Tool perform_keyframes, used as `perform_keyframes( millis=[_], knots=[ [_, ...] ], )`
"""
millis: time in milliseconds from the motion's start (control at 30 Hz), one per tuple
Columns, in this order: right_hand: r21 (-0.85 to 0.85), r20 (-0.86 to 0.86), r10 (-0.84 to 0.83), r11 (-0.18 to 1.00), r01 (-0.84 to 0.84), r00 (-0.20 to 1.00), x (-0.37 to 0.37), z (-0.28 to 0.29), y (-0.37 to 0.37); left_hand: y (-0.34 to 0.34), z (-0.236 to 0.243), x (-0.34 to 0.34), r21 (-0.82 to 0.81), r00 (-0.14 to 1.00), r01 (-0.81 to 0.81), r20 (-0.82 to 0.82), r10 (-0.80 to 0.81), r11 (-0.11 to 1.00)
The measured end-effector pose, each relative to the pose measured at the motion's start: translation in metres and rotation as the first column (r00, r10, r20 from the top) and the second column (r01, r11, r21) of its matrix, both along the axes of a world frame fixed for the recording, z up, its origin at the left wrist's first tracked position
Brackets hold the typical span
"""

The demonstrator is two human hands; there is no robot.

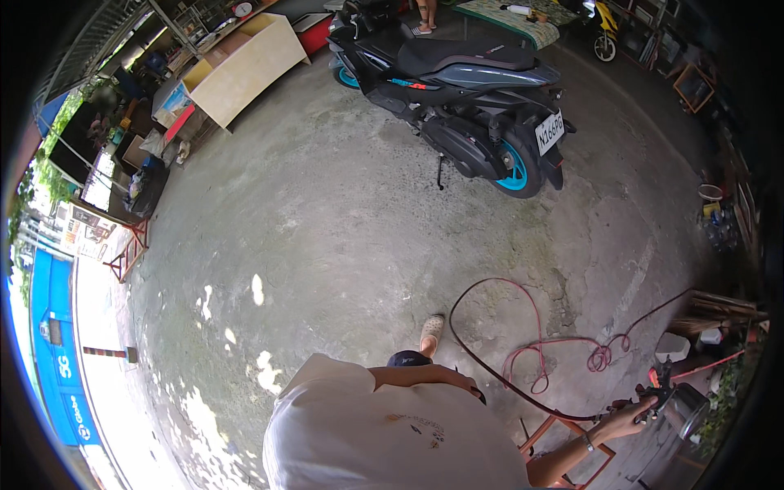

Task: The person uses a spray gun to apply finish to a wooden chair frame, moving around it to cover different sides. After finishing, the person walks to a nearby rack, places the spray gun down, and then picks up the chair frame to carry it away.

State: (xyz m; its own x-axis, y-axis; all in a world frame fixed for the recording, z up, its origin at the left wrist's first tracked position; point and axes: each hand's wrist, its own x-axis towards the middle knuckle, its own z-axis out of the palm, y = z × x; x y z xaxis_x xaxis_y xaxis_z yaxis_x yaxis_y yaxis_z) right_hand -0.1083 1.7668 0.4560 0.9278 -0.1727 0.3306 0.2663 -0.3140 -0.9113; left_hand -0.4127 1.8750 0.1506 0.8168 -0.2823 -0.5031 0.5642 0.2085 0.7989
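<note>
My right hand [627, 420] reaches out at the lower right, closed on the handle of a spray gun [651, 398]. A shiny metal cup [688, 410] is fixed to the gun. A red air hose [523, 396] runs from the gun and lies in loops on the concrete. Below that hand stands a reddish-brown metal frame [605, 465]. Across the front of my white shirt lies my left forearm, with my left hand [469, 384] at the waist. Its fingers are too hidden to make out, and I see nothing plainly held there.
A black scooter [465, 98] with blue wheels stands ahead on the concrete floor [327, 212]. A pale wooden cabinet [249, 72] lies at the far left. Beside the spray gun are a white block [672, 347], stacked wood [723, 304] and plants [731, 392]. A cloth-covered table [523, 18] stands behind the scooter.
</note>
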Motion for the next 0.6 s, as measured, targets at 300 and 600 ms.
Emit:
perform_keyframes(
  millis=[300,600],
  knots=[
    [-0.084,0.025,-0.067,0.994,0.069,0.997,0.083,0.011,0.091,0.163,0.016,0.061,0.155,0.987,-0.059,0.158,0.034,0.986],
    [0.127,0.117,-0.053,0.991,0.038,0.992,0.216,0.027,0.152,0.311,0.006,0.215,0.423,0.895,-0.446,0.192,0.403,0.789]
  ],
)
